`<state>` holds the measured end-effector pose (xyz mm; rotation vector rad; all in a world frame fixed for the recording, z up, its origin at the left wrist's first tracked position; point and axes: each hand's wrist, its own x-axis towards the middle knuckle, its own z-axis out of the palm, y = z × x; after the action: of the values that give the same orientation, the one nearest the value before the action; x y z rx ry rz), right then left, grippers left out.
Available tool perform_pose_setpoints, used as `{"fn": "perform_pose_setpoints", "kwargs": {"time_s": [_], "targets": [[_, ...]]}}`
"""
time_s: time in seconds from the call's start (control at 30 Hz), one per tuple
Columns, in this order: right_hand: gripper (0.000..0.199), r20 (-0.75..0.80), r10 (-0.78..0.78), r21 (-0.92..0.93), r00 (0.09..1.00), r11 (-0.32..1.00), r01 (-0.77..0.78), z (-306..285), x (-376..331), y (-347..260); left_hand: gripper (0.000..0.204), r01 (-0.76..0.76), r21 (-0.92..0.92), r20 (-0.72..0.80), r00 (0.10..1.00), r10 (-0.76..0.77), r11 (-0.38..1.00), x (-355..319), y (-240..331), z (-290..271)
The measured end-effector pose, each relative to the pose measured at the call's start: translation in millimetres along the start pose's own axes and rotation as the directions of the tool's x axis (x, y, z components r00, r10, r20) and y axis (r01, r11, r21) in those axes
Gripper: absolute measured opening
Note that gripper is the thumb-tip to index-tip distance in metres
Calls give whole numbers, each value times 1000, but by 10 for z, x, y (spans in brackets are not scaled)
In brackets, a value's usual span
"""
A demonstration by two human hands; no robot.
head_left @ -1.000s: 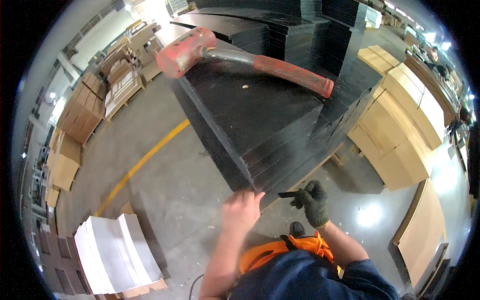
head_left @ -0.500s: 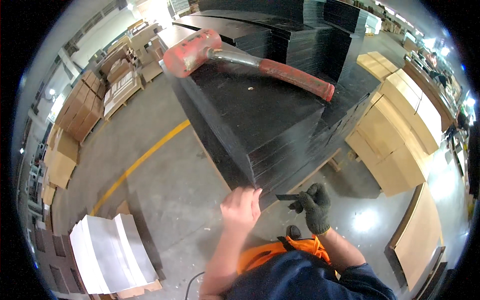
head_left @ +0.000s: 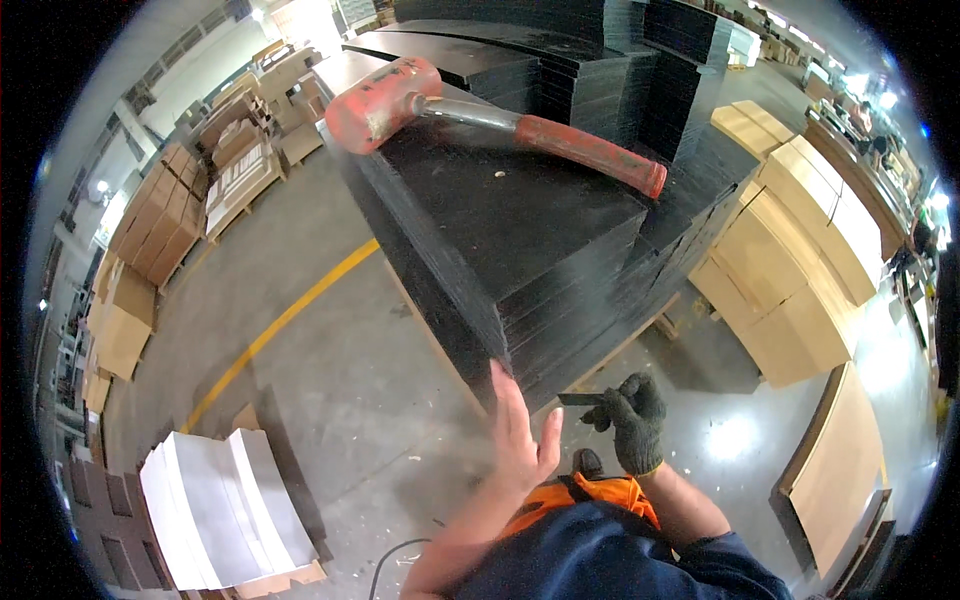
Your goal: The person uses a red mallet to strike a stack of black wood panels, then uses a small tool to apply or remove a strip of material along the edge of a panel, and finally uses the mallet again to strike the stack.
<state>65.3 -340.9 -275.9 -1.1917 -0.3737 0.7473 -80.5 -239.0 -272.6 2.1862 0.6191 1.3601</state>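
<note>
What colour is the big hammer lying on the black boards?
The mallet is red, scuffed, with a grey neck; the head view shows it.

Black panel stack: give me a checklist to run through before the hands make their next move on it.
1. Left hand bare, flat against the corner of the black panel stack: ok.
2. Right hand gloved, gripping a small dark blade-like tool: ok.
3. Tool tip touching the stack: cannot tell.
4. Red mallet lying flat on top, away from the hands: ok.
5. Panel edges flush: not ok, lower layers step out at right.
</note>
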Motion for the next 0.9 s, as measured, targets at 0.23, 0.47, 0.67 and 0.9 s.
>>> {"fn": "perform_pose_setpoints", "kwargs": {"time_s": [0.23, 0.47, 0.67, 0.9], "targets": [[13, -1, -50, 28, 999, 998, 50, 8, -4, -30, 55, 169, 23, -176, 971, -163, 985, 124, -114, 40], [14, 26, -73, 91, 997, 993, 70, 74, -37, -97, 56, 24, 180, -162, 987, 5, 983, 33, -367, 112], [17, 65, -160, 122, 985, 981, 151, 115, -104, -215, 57, -76, 172, -252, 961, 119, 982, -99, -517, 191], [26, 243, -214, 20, 946, 976, 216, 218, -189, -383, 56, -116, 222, -200, 966, 162, 968, -102, -499, 132]]}}
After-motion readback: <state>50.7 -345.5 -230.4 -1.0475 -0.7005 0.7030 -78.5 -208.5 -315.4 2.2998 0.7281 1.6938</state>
